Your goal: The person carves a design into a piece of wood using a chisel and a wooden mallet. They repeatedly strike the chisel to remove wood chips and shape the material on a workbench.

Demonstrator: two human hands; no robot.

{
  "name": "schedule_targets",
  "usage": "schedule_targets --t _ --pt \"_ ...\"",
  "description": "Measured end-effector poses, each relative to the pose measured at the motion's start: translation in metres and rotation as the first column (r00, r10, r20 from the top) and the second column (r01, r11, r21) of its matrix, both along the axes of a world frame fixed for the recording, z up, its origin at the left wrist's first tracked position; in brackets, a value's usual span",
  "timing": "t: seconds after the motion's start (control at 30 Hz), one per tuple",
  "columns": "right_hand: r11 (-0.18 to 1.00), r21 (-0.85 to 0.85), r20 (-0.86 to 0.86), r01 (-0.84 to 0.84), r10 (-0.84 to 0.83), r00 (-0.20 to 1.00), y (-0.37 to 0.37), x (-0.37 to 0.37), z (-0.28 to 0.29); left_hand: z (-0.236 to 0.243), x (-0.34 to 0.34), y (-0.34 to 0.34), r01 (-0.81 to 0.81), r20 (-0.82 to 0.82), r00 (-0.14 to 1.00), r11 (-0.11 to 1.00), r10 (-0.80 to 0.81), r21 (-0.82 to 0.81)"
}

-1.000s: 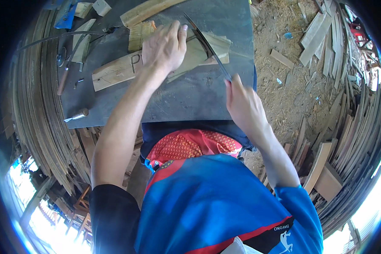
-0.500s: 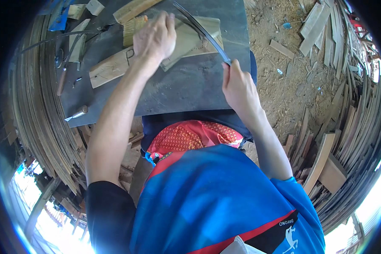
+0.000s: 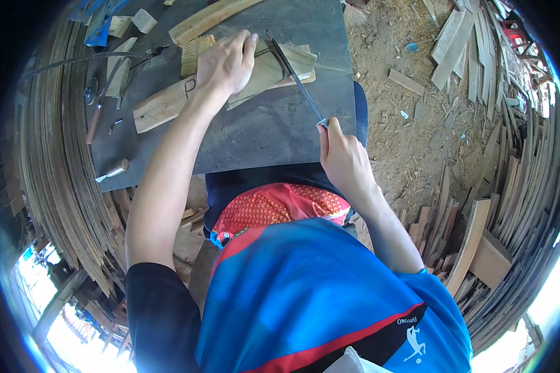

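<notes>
My right hand (image 3: 345,152) grips the near end of a handsaw (image 3: 305,92), its long, narrow dark blade slanting away to the upper left. The blade lies across the right part of a wooden board (image 3: 255,85) on the dark tabletop (image 3: 255,137). My left hand (image 3: 225,65) is closed over that board, its fingers curled on the far side and mostly hidden. Beneath them lies another pale board (image 3: 162,107) with a dark pencil mark. Whether the teeth touch the wood I cannot tell.
A chisel (image 3: 113,170) lies at the table's near left corner. Behind my left hand are a small wood block (image 3: 190,61) and a long curved piece (image 3: 211,20). Stacked wood strips (image 3: 50,143) line the left; offcuts (image 3: 407,82) lie on the sawdust-covered floor at right.
My right hand has drawn the handsaw back toward my body and slightly left. My left hand stays on the board, while the whole view has shifted a little.
</notes>
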State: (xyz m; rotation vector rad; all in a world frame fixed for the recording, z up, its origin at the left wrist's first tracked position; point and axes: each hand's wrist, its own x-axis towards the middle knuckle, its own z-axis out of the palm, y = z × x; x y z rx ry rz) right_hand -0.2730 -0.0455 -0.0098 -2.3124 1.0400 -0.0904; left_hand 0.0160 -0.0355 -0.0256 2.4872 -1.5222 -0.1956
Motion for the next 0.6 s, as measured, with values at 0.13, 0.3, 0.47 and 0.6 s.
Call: schedule_targets --t 0.13,0.3,0.47,0.6 --pt "1.000 -0.005 0.046 0.030 -0.030 0.998 -0.003 0.013 -0.005 0.002 0.001 -0.001 0.009 -0.050 0.999 1.000 -0.008 0.022" --pt "0.995 -0.044 0.111 0.085 -0.080 0.991 -0.016 0.059 -0.012 -0.001 -0.003 0.001 -0.013 -0.006 1.000 0.999 0.013 -0.040" --pt "0.992 -0.077 0.063 0.101 -0.096 0.993 -0.011 0.043 -0.010 0.005 -0.004 -0.005 -0.072 -0.052 0.996 0.995 0.076 0.067" --pt "0.997 -0.040 0.040 0.061 -0.059 0.997 0.008 -0.010 -0.007 0.001 -0.004 0.000 -0.053 -0.032 0.998 0.999 0.052 -0.002"
